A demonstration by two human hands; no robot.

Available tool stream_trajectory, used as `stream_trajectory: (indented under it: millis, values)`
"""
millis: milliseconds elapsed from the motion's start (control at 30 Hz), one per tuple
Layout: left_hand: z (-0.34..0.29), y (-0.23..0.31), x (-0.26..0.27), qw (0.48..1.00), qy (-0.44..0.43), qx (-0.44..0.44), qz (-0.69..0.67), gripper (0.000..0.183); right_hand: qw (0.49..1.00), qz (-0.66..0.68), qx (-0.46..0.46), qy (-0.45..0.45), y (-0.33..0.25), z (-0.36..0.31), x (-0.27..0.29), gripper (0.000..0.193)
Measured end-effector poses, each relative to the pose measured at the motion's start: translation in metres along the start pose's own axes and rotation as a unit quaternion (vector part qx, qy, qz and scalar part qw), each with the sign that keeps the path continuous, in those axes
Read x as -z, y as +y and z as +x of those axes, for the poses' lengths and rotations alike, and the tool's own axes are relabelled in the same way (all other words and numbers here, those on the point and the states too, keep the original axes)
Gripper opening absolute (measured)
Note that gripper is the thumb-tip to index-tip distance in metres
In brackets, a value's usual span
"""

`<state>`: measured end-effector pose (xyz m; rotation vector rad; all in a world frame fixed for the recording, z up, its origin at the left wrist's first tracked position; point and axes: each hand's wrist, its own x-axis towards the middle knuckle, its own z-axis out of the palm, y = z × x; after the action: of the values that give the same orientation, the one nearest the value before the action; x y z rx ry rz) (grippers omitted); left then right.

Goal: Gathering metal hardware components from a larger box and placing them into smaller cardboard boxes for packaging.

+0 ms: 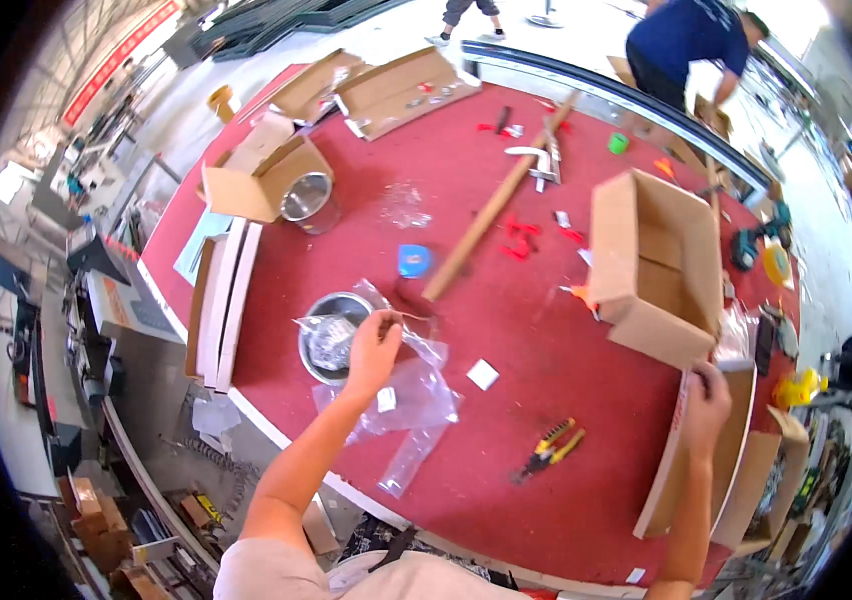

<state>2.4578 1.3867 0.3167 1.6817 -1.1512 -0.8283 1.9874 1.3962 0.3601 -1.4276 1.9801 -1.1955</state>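
My left hand is closed at the rim of a round metal bowl, its fingers pinching a clear plastic bag that spreads over the red tabletop. Inside the bowl lies a second clear bag with small, unclear contents. Over at the right, my right hand has its fingers curled together at the upper end of a long, shallow cardboard box. What those fingers hold, if anything, is hidden. Just beyond that hand stands a large open carton.
Pliers with yellow-black handles lie near the front. A wooden stick crosses the middle, beside a blue tape roll. At the left are a metal cup and long white strips. Another person bends beyond the far edge.
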Motion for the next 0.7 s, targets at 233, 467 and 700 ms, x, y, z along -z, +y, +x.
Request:
stream_trajectory:
  millis: [233, 467, 700]
  values:
    - [0.098, -0.028, 0.124, 0.999, 0.008, -0.028, -0.036, 0.013, 0.918, 0.051, 0.236, -0.314, -0.174, 0.025, -0.298, 0.017]
    - [0.195, -0.086, 0.144, 0.971, -0.226, -0.061, 0.048, 0.026, 0.867, -0.218, 0.317, -0.316, -0.182, 0.061, -0.503, 0.033]
    - [0.24, -0.156, 0.106, 0.936, -0.069, -0.258, 0.228, 0.034, 0.828, -0.284, 0.362, -0.321, -0.17, 0.068, -0.545, 0.023]
